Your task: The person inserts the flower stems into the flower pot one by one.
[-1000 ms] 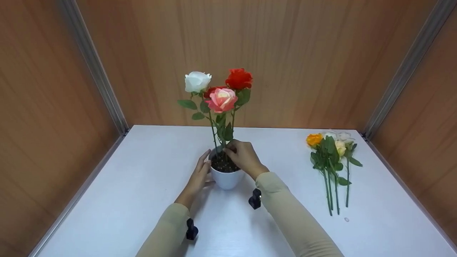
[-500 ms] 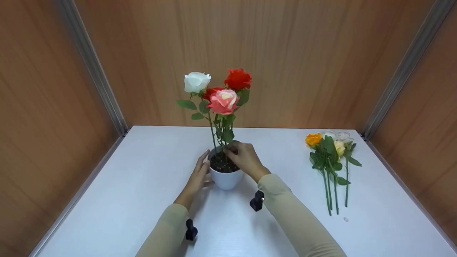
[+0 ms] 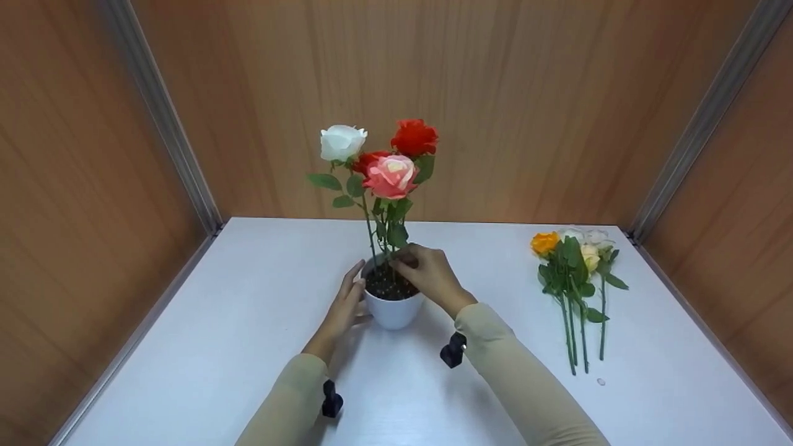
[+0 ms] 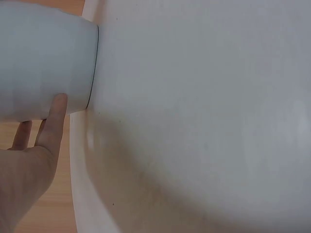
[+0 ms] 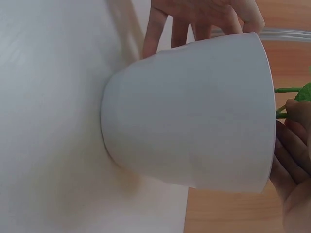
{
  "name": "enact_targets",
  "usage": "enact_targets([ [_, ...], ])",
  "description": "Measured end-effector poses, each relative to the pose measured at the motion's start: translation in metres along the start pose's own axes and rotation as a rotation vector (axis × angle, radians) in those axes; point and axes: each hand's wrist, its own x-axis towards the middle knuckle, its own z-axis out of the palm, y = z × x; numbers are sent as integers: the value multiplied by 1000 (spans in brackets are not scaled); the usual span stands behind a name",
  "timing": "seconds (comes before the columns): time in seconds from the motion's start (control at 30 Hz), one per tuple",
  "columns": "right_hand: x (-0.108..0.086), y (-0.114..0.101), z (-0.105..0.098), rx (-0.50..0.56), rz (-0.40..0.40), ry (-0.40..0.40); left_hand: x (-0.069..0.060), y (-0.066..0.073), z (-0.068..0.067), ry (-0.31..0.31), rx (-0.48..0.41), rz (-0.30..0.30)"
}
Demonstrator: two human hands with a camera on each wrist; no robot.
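Right wrist view: the right hand (image 5: pixel 297 170) pinches a thin green stem (image 5: pixel 282 116) just above the rim of the smooth white tapered pot (image 5: pixel 189 116); a low, steady pinch should best keep the stem upright. Left wrist view: the left hand (image 4: pixel 31 162) rests extended fingers against the pot's side, unclenched; light counter-pressure should prevent tipping. Head view: the pot stands well in front of the back edge of the flat white table (image 3: pixel 266 297), with likely elbow room before the loose orange, white and cream flowers (image 3: pixel 573 272) at right.

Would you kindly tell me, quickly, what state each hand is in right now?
Left hand: open, resting against the side of the white pot.
Right hand: closed, pinching a green stem just above the pot.
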Motion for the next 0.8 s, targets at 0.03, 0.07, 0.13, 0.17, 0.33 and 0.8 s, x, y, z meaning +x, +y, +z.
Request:
enact_targets([
  [0.03, -1, 0, 0, 1, -10, 3, 1, -3, 0, 6, 5, -3],
  [0.07, -1, 0, -1, 2, -22, 7, 1, -3, 0, 11, 8, -3],
  [0.13, -3, 0, -2, 1, -32, 11, 0, -4, 0, 17, 22, -9],
  [0.17, -3, 1, -3, 4, -33, 12, 0, -4, -1, 18, 22, -13],
  [0.33, -8, 3, -10, 45, 19, 8, 1, -2, 0, 23, 37, -18],
  [0.8, -37, 32, -45, 17, 23, 30, -1, 4, 0, 4, 17, -45],
])
